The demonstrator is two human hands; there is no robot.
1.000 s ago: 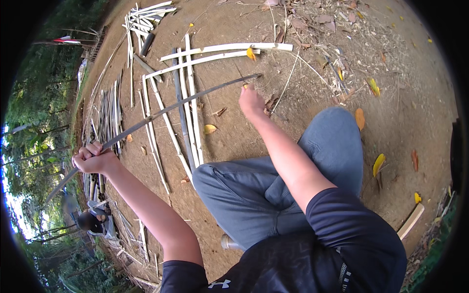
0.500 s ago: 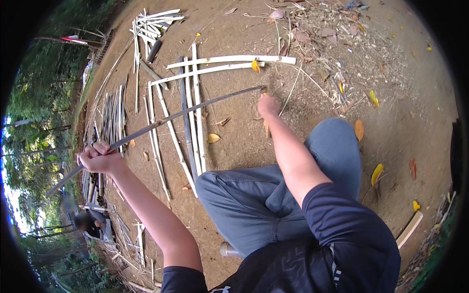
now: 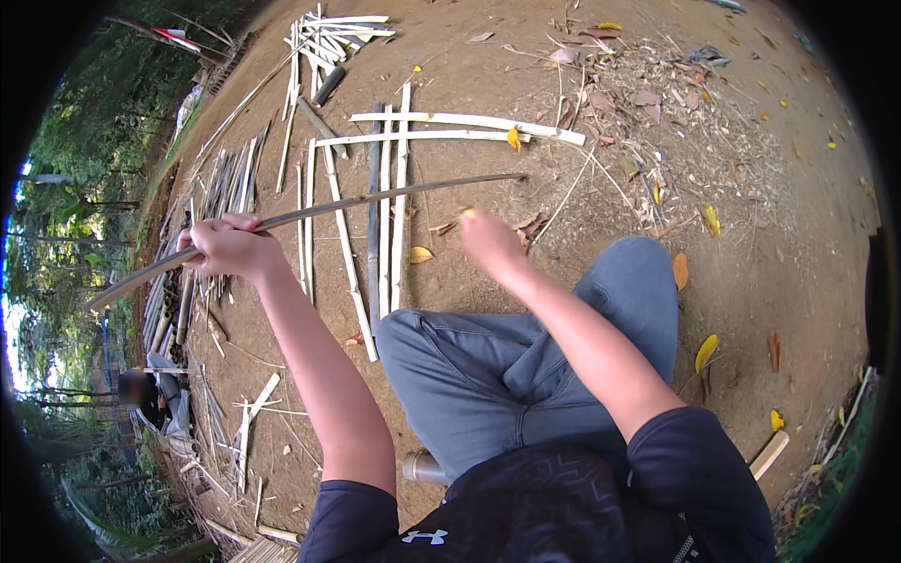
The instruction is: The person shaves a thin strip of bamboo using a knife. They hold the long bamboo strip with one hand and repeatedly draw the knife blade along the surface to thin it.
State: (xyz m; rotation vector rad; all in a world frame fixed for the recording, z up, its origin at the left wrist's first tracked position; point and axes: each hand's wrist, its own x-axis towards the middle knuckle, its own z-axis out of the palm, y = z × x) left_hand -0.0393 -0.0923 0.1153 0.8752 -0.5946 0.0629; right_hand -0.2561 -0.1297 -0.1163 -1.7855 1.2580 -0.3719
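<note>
My left hand is closed around a long, thin, brownish-grey strip, which looks like split bamboo. One short end sticks out past my fist to the lower left, and the long part reaches right over the ground. My right hand is closed and blurred, below the strip's far end and apart from it. A small yellowish bit shows at its top; what it holds cannot be made out. Beneath the strip lie several pale split strips and a dark strip, crossed by two pale strips farther off.
A heap of pale strips lies at the far left, with a bundle of thin sticks nearer. Shavings and dry leaves litter the far right. My bent legs are in front. At the left edge, a person sits.
My right hand has come off the strip's far end and moved left and nearer to me. My left hand still grips the strip, slightly farther right and higher. The view has shifted a little.
</note>
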